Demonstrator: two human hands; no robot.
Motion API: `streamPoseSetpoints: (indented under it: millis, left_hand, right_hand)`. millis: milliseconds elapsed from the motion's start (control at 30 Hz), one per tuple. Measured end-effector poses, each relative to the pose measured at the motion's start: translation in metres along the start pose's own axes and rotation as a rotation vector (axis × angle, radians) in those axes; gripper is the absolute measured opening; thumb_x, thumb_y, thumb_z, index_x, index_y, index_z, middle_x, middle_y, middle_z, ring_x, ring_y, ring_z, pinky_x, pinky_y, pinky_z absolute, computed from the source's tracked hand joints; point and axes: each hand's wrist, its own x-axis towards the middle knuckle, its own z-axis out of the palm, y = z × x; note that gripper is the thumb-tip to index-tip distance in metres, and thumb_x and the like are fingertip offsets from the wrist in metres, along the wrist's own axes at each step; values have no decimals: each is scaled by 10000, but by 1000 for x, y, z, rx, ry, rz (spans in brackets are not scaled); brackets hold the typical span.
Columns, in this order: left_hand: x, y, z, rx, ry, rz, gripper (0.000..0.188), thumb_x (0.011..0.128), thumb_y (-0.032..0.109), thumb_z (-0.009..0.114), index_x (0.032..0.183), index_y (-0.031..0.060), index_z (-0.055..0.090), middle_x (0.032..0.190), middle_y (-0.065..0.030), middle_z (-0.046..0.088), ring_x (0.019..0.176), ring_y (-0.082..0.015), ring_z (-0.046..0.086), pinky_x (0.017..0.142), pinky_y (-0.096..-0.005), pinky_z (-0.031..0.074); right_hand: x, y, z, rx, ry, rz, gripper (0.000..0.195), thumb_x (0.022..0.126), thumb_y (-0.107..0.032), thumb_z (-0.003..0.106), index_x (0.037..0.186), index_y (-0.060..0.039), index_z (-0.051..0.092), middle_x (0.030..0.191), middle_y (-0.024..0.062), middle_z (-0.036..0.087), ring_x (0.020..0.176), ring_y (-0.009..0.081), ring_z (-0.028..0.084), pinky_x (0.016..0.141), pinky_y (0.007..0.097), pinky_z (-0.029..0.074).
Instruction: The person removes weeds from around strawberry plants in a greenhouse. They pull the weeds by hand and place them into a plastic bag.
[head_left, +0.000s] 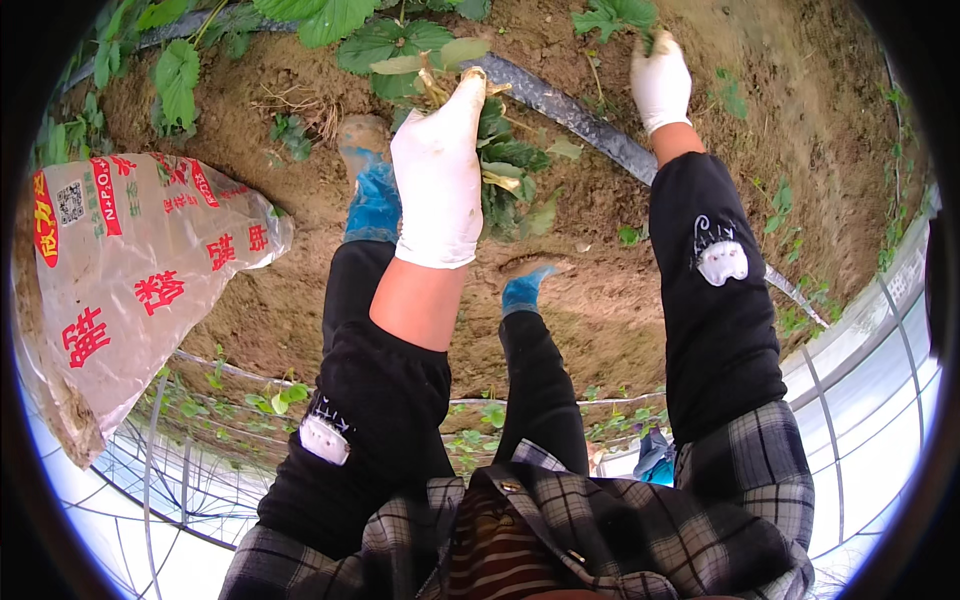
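My left hand, in a soiled white glove, is closed around a bunch of cut or pulled strawberry leaves and stalks. Pale stalk ends stick out past the thumb, and the leaves hang on the hand's right side. Farther right, my right hand, also gloved in white, pinches the base of a small green strawberry plant just above the soil. Its fingertips are partly hidden by the leaves. Between the hands, a black drip-irrigation tape runs slantwise over the soil bed.
A large clear plastic sack with red printing stands at the left. Leafy strawberry plants grow along the upper left. My blue-covered feet stand in the soil. Greenhouse frame bars and plastic sheeting curve along the lower right.
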Motion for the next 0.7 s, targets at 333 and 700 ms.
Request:
streamPoseSetpoints:
  millis: [333,700]
  left_hand:
    - [-3,4,6,-64,-25,-82,244,843,144,630,1000,-38,589,884,-9,592,758,-49,512,655,-213,426]
    - [-3,4,7,-51,-24,-103,215,843,153,630,950,-31,602,829,4,584,693,-38,497,596,-210,421]
  right_hand:
    - [-8,1,-3,-62,-305,-370,284,822,-236,613,1072,-105,585,981,152,615,891,323,590,773,380,485]
    - [25,17,-10,258,-98,-347,251,781,-184,592,983,-37,564,924,199,587,868,368,569,751,420,475]
